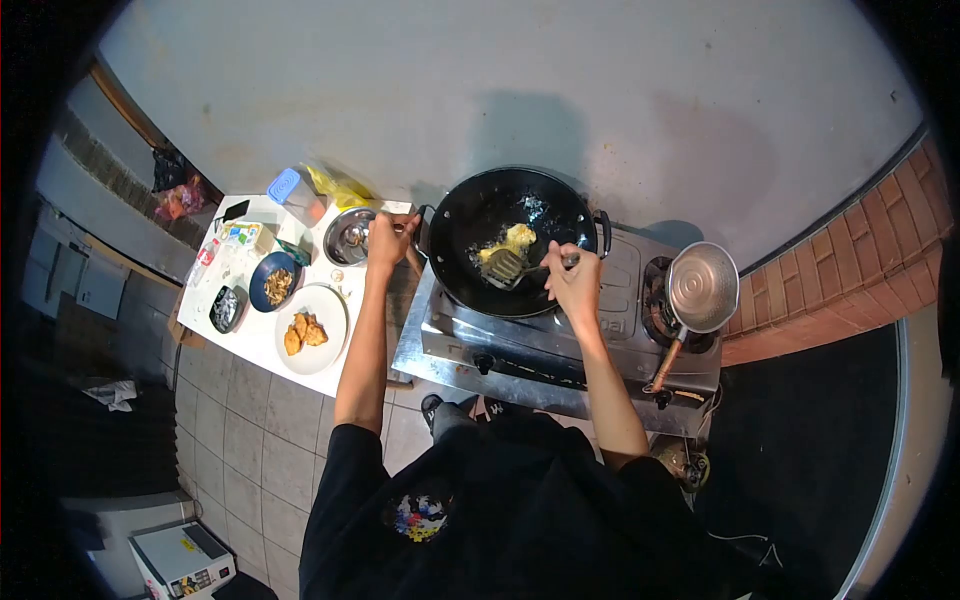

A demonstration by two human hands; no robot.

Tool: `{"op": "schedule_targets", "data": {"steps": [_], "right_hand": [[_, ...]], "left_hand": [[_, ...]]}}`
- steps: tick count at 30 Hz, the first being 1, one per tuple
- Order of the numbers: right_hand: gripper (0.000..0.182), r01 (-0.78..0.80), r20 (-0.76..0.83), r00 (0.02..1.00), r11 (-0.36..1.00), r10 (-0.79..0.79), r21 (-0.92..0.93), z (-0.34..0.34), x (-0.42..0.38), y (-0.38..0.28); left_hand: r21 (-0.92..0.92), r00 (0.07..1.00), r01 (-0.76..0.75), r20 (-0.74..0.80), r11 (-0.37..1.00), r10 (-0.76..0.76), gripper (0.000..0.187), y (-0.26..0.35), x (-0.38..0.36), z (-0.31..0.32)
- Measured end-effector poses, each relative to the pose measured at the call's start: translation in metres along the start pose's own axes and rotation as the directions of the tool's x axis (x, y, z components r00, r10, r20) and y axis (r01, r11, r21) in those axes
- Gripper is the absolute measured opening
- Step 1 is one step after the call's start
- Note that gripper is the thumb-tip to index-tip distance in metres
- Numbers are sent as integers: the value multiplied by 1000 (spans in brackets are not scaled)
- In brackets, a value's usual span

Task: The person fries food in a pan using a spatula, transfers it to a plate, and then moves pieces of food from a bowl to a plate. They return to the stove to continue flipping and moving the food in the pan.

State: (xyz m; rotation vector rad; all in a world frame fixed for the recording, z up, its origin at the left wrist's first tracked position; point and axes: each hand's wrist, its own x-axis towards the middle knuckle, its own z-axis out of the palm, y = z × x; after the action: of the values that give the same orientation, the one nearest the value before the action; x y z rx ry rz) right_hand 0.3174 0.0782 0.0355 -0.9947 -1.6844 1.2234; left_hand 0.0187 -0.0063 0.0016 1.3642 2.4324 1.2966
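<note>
A black two-handled wok (pixel 470 205) sits on the left burner of the stove. Yellow pieces of frying food (pixel 519 238) lie in its oil. My right hand (pixel 574 280) is closed round the handle of a slotted spatula (pixel 504 267), whose blade is down in the wok against the food. At the wok's left side, my left hand (pixel 391 240) has its fingers closed on the loop handle (pixel 423 232).
A pan with a wooden handle (pixel 702 288) rests on the right burner of the metal stove (pixel 610 350). On the white table (pixel 262 350) stand a plate (pixel 334 352) with fried pieces, a dark blue bowl (pixel 262 297), a steel bowl (pixel 338 238) and a lidded plastic container (pixel 297 197). A wall rises behind.
</note>
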Motion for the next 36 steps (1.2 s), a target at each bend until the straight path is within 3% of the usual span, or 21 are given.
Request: {"op": "schedule_targets", "data": {"steps": [3,7,10,16,21,23,26,32,36], "right_hand": [[33,-7,-73,997,998,11,67,-15,-3,-5],[33,19,-47,999,999,-17,30,-45,0,-24],[32,114,-24,993,988,-118,-107,-55,6,-28],[33,117,-49,990,971,-130,-211,-41,19,-23],[35,132,-61,988,979,-143,-152,-20,32,-3],[36,133,-109,985,991,-135,-23,-11,36,7],[37,125,-95,987,992,-127,-24,-1,35,15],[39,84,-58,994,995,-88,-57,0,23,21],[36,91,-112,989,996,-93,-27,4,23,28]], "left_hand": [[36,1000,19,1,999,-19,19,-2,0,0],[64,999,40,32,997,-42,17,-3,3,0],[82,997,62,47,995,-66,17,-3,2,1],[60,999,27,35,998,-29,17,-23,6,12],[48,998,57,19,997,-58,17,-13,1,8],[47,998,65,18,997,-66,17,-12,1,9],[35,1000,6,0,999,-6,17,-20,4,13],[84,998,53,20,995,-55,18,-8,0,8],[105,1000,18,5,994,-19,19,-8,-1,9]]}}
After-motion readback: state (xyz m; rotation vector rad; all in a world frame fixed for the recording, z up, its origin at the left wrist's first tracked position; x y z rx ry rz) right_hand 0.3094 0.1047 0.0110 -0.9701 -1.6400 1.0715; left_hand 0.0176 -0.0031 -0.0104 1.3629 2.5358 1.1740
